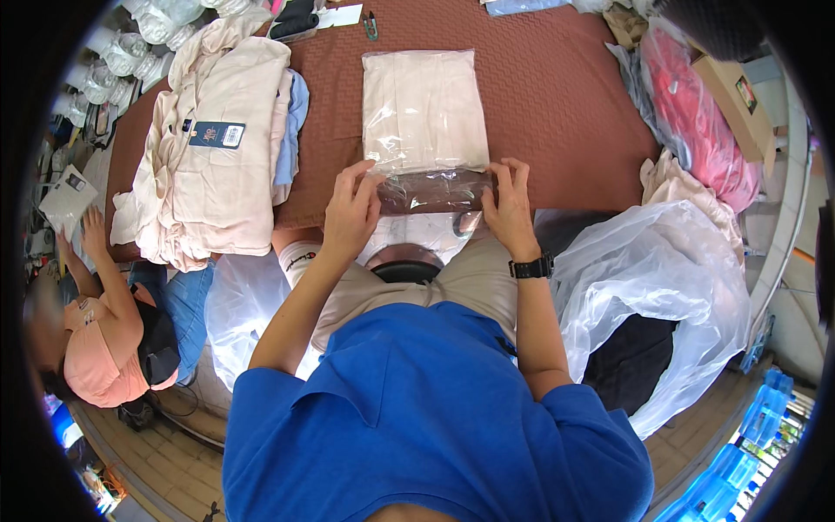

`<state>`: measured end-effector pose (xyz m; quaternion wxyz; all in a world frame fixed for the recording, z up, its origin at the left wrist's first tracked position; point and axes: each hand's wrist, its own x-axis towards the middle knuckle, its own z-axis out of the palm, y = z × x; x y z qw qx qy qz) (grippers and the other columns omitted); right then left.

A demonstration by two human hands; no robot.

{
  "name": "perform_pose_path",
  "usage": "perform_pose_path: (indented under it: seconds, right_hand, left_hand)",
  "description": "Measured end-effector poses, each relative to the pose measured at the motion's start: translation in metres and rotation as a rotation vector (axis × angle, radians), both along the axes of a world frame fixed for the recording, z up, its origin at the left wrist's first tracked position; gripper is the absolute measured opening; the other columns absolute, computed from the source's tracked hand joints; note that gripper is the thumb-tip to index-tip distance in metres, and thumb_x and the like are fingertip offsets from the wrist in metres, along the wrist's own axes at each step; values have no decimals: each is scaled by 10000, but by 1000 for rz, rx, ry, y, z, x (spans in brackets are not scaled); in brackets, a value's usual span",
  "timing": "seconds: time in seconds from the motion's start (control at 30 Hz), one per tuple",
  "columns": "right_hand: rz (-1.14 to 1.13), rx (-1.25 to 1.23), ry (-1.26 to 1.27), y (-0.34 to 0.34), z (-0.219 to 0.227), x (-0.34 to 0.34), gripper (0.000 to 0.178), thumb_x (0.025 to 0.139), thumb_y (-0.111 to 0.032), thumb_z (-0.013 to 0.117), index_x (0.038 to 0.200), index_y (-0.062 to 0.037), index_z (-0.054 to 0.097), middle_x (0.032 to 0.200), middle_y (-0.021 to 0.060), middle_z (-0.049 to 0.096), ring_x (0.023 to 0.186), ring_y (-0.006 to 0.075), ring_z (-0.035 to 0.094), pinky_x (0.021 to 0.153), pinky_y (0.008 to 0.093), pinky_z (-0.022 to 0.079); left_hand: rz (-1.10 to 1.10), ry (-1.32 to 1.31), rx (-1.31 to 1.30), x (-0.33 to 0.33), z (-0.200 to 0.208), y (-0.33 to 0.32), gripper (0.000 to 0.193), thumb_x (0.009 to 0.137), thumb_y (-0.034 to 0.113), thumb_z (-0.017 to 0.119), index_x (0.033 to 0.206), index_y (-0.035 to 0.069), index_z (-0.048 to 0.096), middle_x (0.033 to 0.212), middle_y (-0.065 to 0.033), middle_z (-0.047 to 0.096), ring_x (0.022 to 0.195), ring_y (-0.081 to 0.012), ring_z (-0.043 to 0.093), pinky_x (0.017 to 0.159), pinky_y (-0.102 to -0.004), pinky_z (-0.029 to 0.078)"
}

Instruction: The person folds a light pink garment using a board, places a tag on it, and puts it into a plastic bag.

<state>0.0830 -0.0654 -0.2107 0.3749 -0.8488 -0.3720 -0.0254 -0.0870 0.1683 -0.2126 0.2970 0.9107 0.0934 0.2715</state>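
From the head camera: the person in the blue shirt is sitting at the table's near edge, and both hands are working the open end of a clear plastic bag (425, 122) with a folded cream garment inside. The bag is lying flat on the brown table cover (557, 96), straight ahead of them, its empty flap (432, 190) hanging at the table edge. The left hand (352, 211) is pinching the flap's left corner, fingers curled down onto the plastic. The right hand (509, 209), with a black wristwatch (531, 267) on its wrist, is gripping the flap's right corner the same way.

Around them it is crowded. A stack of cream garments (213, 139) with a dark blue tag (217, 134) is sitting to the left, near the bag but not touching it. A small pair of snips (371, 26) is lying at the far edge. To the right, a red garment in plastic (700, 122) and a cardboard box (738, 100) are piled up, and a big clear plastic sack (648, 287) is bulging beside the person's right arm. Another person in a coral top (91, 348) is crouching low at the left.
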Motion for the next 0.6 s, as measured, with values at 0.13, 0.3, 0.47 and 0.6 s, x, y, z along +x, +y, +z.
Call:
perform_pose_path:
  seconds: [0.13,0.3,0.47,0.6]
  right_hand:
    - [-82,22,-74,6,-7,-5,413,822,-10,635,1221,-56,541,1285,209,443,1131,456,509,924,515,459]
    - [-159,6,-203,12,-7,-5,386,835,-10,648,1206,-65,561,1252,174,490,1063,388,538,870,489,464]
    - [-139,-40,-198,29,-4,0,322,825,-10,680,1133,-69,606,1223,160,504,1019,348,542,852,458,464]
    - [-138,11,-225,33,-16,10,272,818,-12,696,1075,-68,624,1145,137,519,1003,356,544,833,462,470]
  left_hand:
    - [33,28,137,7,4,-7,371,778,-52,606,1133,53,621,1267,-145,521,1104,-358,530,855,-420,491]
    - [128,-6,114,16,10,-13,350,792,-49,613,1128,47,588,1172,-152,519,1083,-360,532,885,-448,471]
    - [105,57,-8,25,-5,-2,353,788,-65,610,1123,42,578,1158,-157,507,1090,-376,529,880,-457,470]
    - [40,21,36,28,8,2,317,803,-84,591,1096,36,575,1098,-160,515,1052,-381,550,867,-459,472]
